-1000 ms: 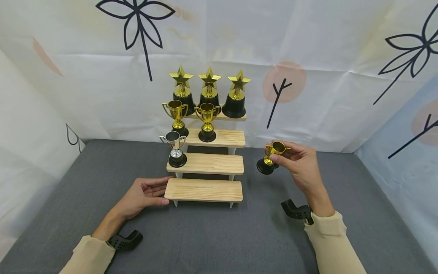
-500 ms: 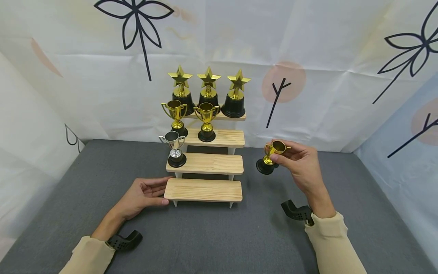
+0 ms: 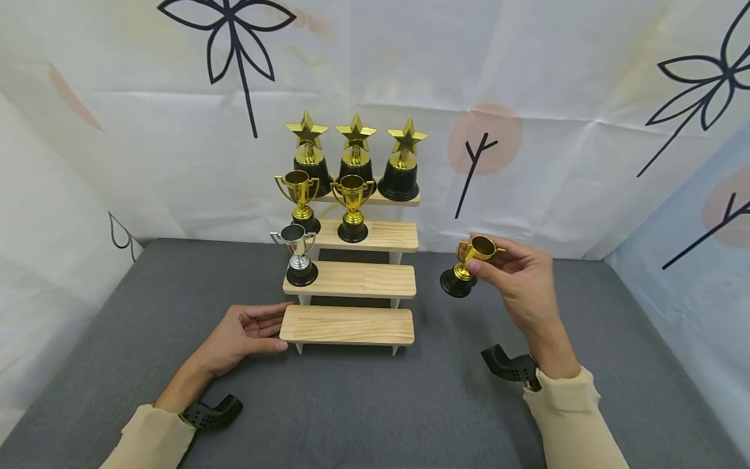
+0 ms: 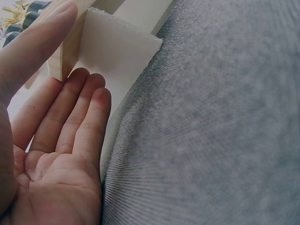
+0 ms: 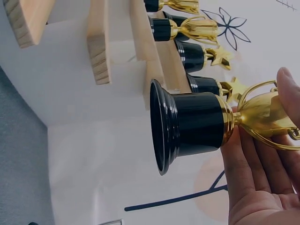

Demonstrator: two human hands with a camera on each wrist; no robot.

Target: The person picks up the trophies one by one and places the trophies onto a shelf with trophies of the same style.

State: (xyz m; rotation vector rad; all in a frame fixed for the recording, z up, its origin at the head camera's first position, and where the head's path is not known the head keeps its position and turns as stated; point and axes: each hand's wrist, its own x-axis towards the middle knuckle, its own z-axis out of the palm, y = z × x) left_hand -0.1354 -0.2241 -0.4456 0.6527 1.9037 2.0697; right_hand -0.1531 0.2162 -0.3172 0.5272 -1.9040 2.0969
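Observation:
My right hand [image 3: 518, 277] pinches a gold trophy cup [image 3: 465, 270] by its bowl, thumb in front and fingers behind; its black base tilts down to the left, right of the stand. The right wrist view shows the cup's black base [image 5: 197, 123] pointing at the shelves. My left hand [image 3: 237, 339] rests at the left end of the lowest step [image 3: 347, 324] of a wooden tiered stand, fingers nearly straight. Two gold cups [image 3: 353, 202] occupy the second tier from the top, at its left and middle. One silver cup [image 3: 300, 253] stands at the left of the tier below.
Three gold star trophies [image 3: 404, 156] line the top tier. Grey cloth [image 3: 363, 417] covers the table around the stand. A white patterned backdrop [image 3: 562, 58] hangs close behind it, and more fabric hangs at both sides.
My right hand has shifted slightly right and up with the gold cup in it. My left hand keeps its place at the stand.

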